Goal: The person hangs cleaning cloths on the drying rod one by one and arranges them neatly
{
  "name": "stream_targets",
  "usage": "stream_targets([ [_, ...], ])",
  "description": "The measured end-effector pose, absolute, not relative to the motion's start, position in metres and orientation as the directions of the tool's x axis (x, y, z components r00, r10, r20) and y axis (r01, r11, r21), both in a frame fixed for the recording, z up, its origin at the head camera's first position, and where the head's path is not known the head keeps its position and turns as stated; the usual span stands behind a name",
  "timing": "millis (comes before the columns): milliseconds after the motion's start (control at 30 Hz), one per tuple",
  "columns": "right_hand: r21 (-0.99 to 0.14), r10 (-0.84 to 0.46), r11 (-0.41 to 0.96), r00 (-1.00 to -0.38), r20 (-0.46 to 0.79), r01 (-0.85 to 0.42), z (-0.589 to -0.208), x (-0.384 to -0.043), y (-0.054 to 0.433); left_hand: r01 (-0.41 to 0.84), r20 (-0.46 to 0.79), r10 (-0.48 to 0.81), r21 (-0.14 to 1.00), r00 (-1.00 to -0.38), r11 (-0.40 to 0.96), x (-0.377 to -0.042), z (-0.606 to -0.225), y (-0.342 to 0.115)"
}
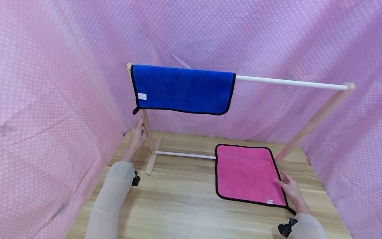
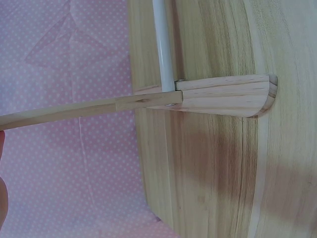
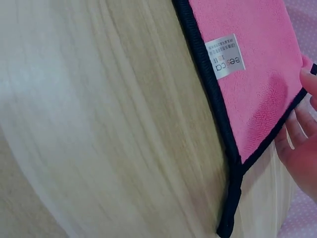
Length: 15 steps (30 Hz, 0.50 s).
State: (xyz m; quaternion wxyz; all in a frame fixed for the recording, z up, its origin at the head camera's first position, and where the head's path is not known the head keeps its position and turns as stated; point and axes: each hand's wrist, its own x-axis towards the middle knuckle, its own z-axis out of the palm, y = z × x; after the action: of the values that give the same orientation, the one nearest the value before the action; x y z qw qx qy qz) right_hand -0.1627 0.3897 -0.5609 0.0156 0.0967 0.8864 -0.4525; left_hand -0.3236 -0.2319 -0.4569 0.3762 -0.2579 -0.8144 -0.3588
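A blue towel (image 1: pixel 182 89) with black edging hangs folded over the left part of the white top bar (image 1: pixel 289 82) of a wooden rack. Just below its black corner loop, my left hand (image 1: pixel 138 135) has its fingers at the rack's left post (image 1: pixel 148 132). The left wrist view catches only fingertips (image 2: pixel 2 198) beside that post. A pink towel (image 1: pixel 246 176) with black edging is spread out at the right. My right hand (image 1: pixel 290 189) pinches its right edge, thumb over the top and fingers beneath, near the corner with the black loop (image 3: pixel 229 208).
The rack's right post (image 1: pixel 313 119) rises behind the pink towel. A white lower bar (image 1: pixel 185 154) runs from the left foot (image 1: pixel 151 164) and passes behind the pink towel. All this is on a wooden table (image 1: pixel 179 212), with pink dotted curtains (image 1: pixel 238 36) around it.
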Motion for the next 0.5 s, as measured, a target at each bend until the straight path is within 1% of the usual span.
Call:
stream_targets([
  [167,-0.784,0.158,0.587,-0.979,-0.132,0.201,-0.561,-0.167,0.387,0.684,0.792,0.146,0.399,-0.593,0.611,-0.323,-0.455,-0.231],
  [367,-0.742,0.142,0.638,-0.978,-0.152,0.208,-0.56,-0.175,0.386,0.668,0.784,0.14,0.403,-0.605,0.626,-0.322,-0.454,-0.231],
  [500,-0.759,0.111,0.62,-0.98,-0.167,0.2,-0.559,-0.178,0.385,0.657,0.787,0.134,0.393,-0.602,0.643,-0.323,-0.454,-0.231],
])
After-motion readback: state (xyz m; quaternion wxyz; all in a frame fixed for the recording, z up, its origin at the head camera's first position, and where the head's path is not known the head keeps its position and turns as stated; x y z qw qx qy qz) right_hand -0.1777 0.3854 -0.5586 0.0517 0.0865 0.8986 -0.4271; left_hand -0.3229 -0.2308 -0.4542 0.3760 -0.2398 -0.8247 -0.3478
